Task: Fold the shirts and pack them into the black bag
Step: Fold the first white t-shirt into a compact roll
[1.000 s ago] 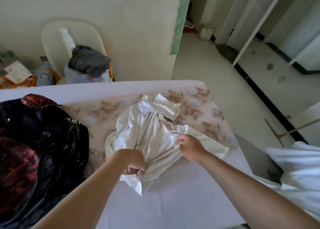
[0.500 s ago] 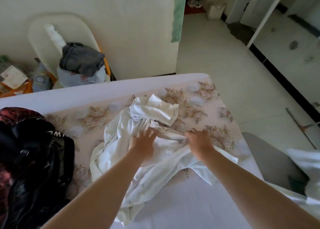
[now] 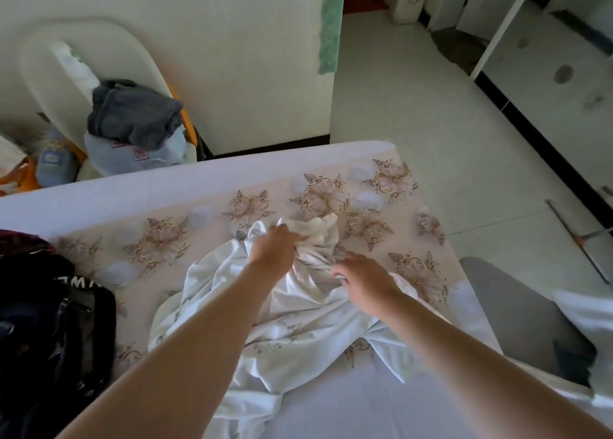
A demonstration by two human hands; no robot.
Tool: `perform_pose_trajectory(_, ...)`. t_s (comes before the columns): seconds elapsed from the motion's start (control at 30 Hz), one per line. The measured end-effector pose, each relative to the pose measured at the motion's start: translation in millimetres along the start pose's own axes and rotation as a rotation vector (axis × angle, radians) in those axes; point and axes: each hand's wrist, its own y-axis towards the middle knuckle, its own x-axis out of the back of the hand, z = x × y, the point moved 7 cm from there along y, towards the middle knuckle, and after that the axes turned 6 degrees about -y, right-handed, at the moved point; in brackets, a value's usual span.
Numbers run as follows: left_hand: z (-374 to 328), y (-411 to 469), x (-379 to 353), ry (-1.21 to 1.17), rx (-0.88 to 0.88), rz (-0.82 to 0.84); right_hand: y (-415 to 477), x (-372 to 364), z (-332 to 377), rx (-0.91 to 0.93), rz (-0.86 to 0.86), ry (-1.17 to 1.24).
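Observation:
A crumpled white shirt (image 3: 292,332) lies on the bed (image 3: 166,189), spread from the flowered sheet toward me. My left hand (image 3: 273,251) grips the bunched cloth near the shirt's far end. A little to the right and nearer, my right hand (image 3: 363,277) pinches a fold of the same shirt. The black bag (image 3: 49,332) sits on the bed at the left edge, partly cut off by the frame.
Beyond the bed, a white chair (image 3: 83,50) holds a grey garment (image 3: 132,113) and other items. A wall corner stands behind the bed. Tiled floor (image 3: 431,123) opens to the right. A grey seat (image 3: 517,309) with white cloth (image 3: 587,319) is at the right.
Both hands have moved farther up the shirt toward its far end, and the cloth there is bunched tighter. The view has shifted so the bag sits lower left.

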Motion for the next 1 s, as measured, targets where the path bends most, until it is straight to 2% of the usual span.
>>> perform_pose_trajectory(0.1,38.3,-5.6,47.8,-0.322,0.281,-0.413,0.7,-7.7,-7.9,-0.039,-0.017,-0.12)
perform_pose_trajectory(0.17,57.7,-12.8,65.6,-0.279,0.444,-0.511,3.2,-4.7,-14.6,-0.104,-0.048,-0.17)
perform_pose_trajectory(0.2,61.0,-14.5,69.1,-0.199,0.461,-0.511,5.2,-2.9,-15.5,-0.118,-0.051,-0.184)
perform_pose_trajectory(0.23,59.0,-15.7,71.9,-0.109,0.417,-0.521,7.3,-2.8,-16.0,-0.128,-0.039,-0.179)
perform_pose_trajectory(0.3,40.3,-10.9,65.7,-0.032,0.137,-0.554,12.3,-0.6,-17.0,-0.134,-0.042,-0.166)
perform_pose_trajectory(0.33,27.1,-7.9,56.5,-0.063,-0.02,-0.507,15.1,1.8,-16.3,-0.13,-0.063,-0.159)
perform_pose_trajectory(0.4,6.7,-2.8,25.2,-0.079,-0.199,-0.237,21.0,3.2,-12.5,-0.098,-0.098,-0.097)
perform_pose_trajectory(0.43,2.2,-2.3,8.7,-0.027,-0.194,-0.071,24.5,2.1,-9.1,-0.071,-0.087,-0.054)
perform_pose_trajectory(0.47,3.4,-2.8,-1.7,0.056,-0.16,0.025,28.4,0.0,-5.4,-0.05,-0.061,-0.018)
perform_pose_trajectory(0.53,14.0,-4.5,-6.0,0.196,-0.115,0.041,36.2,-4.0,-1.5,-0.068,0.02,0.019)
perform_pose_trajectory(0.6,20.7,-13.1,1.2,0.266,-0.152,-0.025,43.8,-3.9,-1.6,-0.108,0.004,0.002)
perform_pose_trajectory(0.7,25.7,-26.1,10.4,0.218,-0.219,-0.112,49.2,-3.9,-2.6,-0.17,-0.005,-0.03)
perform_pose_trajectory(0.73,28.5,-27.5,13.2,0.213,-0.178,-0.108,49.5,-4.1,-3.9,-0.194,-0.001,-0.013)
perform_pose_trajectory(0.83,42.6,-17.9,6.7,0.25,0.059,0.117,49.1,-3.0,-11.2,-0.268,-0.023,0.068)
perform_pose_trajectory(0.9,38.2,-12.4,4.5,0.264,0.074,0.189,48.4,-3.7,-16.4,-0.299,-0.019,0.078)
perform_pose_trajectory(1.0,17.7,-10.6,3.7,0.329,0.015,0.201,46.1,-1.3,-18.3,-0.309,-0.008,0.124)
